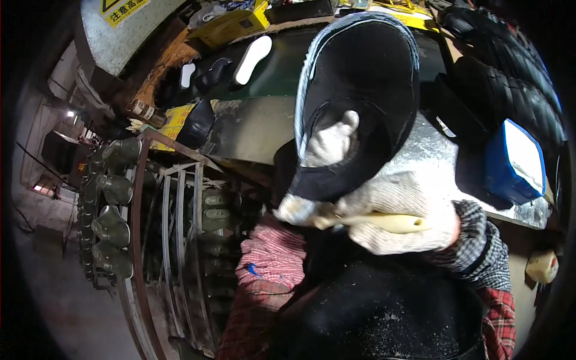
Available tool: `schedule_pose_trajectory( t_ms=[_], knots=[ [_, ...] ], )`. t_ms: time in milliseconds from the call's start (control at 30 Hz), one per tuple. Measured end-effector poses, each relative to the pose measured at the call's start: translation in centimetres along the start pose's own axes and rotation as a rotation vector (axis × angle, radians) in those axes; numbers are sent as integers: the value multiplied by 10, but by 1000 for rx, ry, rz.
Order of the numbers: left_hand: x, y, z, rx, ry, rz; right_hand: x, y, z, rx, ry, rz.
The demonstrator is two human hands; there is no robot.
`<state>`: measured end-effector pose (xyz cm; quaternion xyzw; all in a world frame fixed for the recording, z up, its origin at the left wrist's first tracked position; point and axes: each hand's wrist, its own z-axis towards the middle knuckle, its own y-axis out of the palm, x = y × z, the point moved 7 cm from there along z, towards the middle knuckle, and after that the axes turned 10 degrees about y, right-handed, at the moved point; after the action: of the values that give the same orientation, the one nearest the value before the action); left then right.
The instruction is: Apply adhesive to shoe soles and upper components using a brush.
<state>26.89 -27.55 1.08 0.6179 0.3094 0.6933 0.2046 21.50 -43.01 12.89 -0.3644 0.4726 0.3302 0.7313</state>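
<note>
A black shoe upper (366, 66) with a pale, whitish band along its edge is held up in front of me. My left hand (330, 143), in a white knitted glove, reaches into it; part of the glove shows through the opening, and the rest is hidden by the upper. My right hand (414, 210), gloved too, is closed around the cream handle of a brush (390, 222). The whitish head of the brush points left, at the lower edge of the upper; whether it touches is hard to tell.
A blue tub (503, 171) with white contents stands at the right of the metal worktop (246, 129). White soles (252, 60) and dark shoe parts lie on the dark green belt (282, 66) behind. Metal racks (141, 240) with several olive lasts (112, 225) stand at left. Dark pieces (510, 90) are piled at far right.
</note>
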Motion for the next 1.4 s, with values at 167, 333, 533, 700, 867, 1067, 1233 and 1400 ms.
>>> schedule_pose_trajectory(
  t_ms=[167, 333, 533, 700, 867, 1067, 1233, 1400],
  knots=[
    [30, -10, -3, -38, -36, -15, 34, -68, -60, 157, 357, 17],
    [-5, 11, 3, -123, -161, -33, 4, -59, -100, 588, 112, -89],
    [-10, 30, -14, -170, -193, -49, 13, -95, -109, 820, 272, -30],
    [-14, -5, -34, -234, -31, 787, 37, -110, -101, 709, 321, -91],
    [11, 36, -65, -110, 92, 767, 26, -142, -102, 955, -90, -169],
    [16, 23, -72, 145, 67, 662, 40, -46, -114, 269, -36, -209],
    [-3, -31, -67, 240, 69, 520, 37, -66, -94, 345, -168, -194],
    [-16, -25, -50, 251, 34, 245, 65, -83, -104, 271, -55, -129]
  ],
)
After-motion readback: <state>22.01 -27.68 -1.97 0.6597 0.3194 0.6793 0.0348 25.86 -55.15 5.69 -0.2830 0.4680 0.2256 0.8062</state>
